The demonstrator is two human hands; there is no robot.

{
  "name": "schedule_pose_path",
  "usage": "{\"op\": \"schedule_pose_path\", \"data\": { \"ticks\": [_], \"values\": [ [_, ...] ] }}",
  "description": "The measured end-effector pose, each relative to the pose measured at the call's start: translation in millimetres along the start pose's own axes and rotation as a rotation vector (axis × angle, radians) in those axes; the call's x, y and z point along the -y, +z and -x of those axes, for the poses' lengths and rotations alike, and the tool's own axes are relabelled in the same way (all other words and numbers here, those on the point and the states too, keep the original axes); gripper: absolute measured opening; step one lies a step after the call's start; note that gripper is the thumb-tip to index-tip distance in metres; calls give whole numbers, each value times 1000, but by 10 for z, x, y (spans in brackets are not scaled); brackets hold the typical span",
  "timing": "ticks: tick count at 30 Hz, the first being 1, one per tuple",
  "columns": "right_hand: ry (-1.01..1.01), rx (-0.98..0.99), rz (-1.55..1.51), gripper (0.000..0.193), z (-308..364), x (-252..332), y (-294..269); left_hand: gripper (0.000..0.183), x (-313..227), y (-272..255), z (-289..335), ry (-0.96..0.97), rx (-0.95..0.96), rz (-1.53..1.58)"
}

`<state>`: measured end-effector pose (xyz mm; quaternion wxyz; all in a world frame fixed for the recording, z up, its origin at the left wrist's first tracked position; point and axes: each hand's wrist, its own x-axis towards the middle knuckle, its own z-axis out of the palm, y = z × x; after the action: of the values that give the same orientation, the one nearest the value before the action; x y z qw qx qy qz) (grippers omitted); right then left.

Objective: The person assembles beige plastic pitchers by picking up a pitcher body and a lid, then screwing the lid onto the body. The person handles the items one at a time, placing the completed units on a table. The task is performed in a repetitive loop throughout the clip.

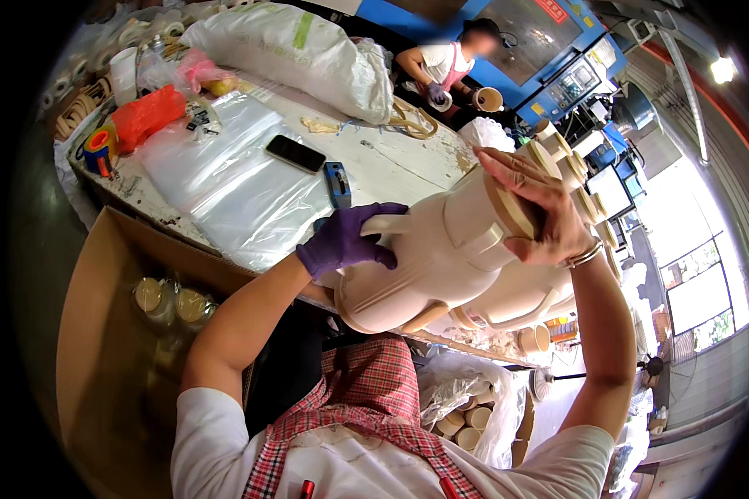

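A large cream plastic jug with a tan lid is held tilted at the table's near edge. My left hand, in a purple glove, is closed around its side handle. My bare right hand grips the lid, fingers over the top and thumb at the lower edge. Similar cream jugs stand right behind it, partly hidden. A stack of clear plastic bags lies left of my gloved hand, with a black phone and a blue tool-like object on it.
An open cardboard box at my left holds bagged jugs. Below the table, a plastic-lined box contains tan cups. A white sack, a red bag and a tape roll occupy the table. A co-worker sits beyond.
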<state>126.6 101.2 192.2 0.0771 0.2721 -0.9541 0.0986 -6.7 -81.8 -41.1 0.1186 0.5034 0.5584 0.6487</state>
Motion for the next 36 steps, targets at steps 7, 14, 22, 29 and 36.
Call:
{"op": "schedule_pose_path", "data": {
  "ticks": [7, 14, 22, 29, 36],
  "values": [
    [169, -147, 119, 81, 195, -153, 71, 79, -219, 766, 314, -230, -274, -2],
    [940, -91, 178, 82, -445, -55, 180, 103, -441, 1749, 393, 183, -371, 12],
    [-63, 97, -918, 121, 600, 218, 187, 71, -909, 151, 1094, -375, -45, 540],
    [208, -322, -257, 118, 1202, 1084, 500, 70, -1567, 426, 1698, -273, -79, -112],
    [469, -751, 660, 96, 708, 912, 636, 71, -1089, 1153, 812, 130, -285, -458]
  ]
}}
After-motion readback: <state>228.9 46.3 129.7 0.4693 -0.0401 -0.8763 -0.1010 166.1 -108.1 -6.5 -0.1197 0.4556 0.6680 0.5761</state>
